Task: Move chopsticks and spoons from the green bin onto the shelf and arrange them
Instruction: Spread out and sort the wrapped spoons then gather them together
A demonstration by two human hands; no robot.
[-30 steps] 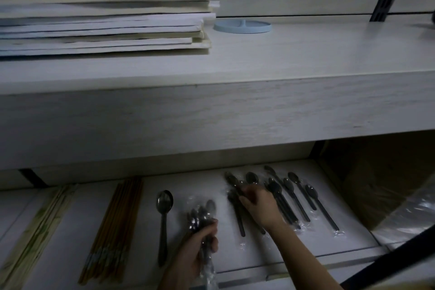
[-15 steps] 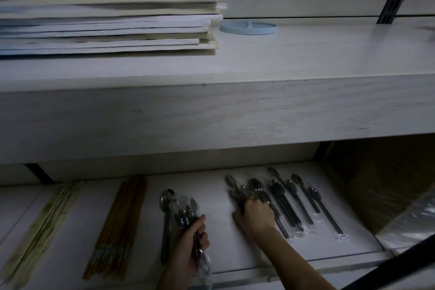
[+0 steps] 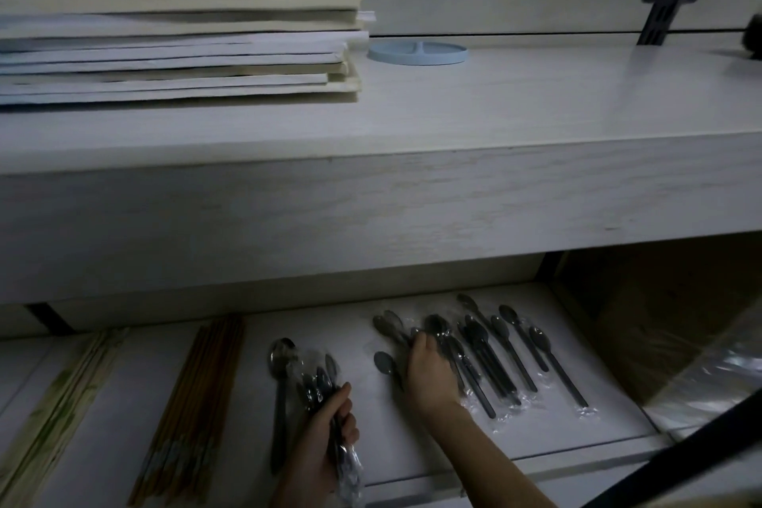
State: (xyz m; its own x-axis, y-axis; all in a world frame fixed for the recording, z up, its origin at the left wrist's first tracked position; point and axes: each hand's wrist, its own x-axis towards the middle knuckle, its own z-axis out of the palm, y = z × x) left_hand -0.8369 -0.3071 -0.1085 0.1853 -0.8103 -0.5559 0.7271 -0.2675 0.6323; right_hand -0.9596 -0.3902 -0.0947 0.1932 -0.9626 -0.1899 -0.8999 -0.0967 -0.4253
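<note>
The wrapped spoons (image 3: 501,359) lie in a loose fan on the lower shelf (image 3: 371,433), handles toward the person, some overlapping. The right hand (image 3: 433,377) rests palm down on the left edge of that fan, fingers curled over a couple of packets; whether its grip is pinching one or only pressing on them I cannot tell. A lone wrapped spoon (image 3: 385,363) sits just left of that hand. The left hand (image 3: 325,441) has its grip closed around a bundle of wrapped spoons (image 3: 319,384), bowls pointing away, plastic tails hanging below the fist. Beside the bundle lies a bare spoon (image 3: 280,392), then brown chopsticks (image 3: 194,412) and pale chopsticks (image 3: 57,417) farther left. The green bin is not in view.

The risks, as I judge them: slick wrappers could slide under the right hand and skew the neighbouring packets, and the left-hand bundle, held only at the handles, could shed a packet onto the bare spoon. The dim light under the upper shelf (image 3: 371,219) makes overlaps easy to miss
</note>
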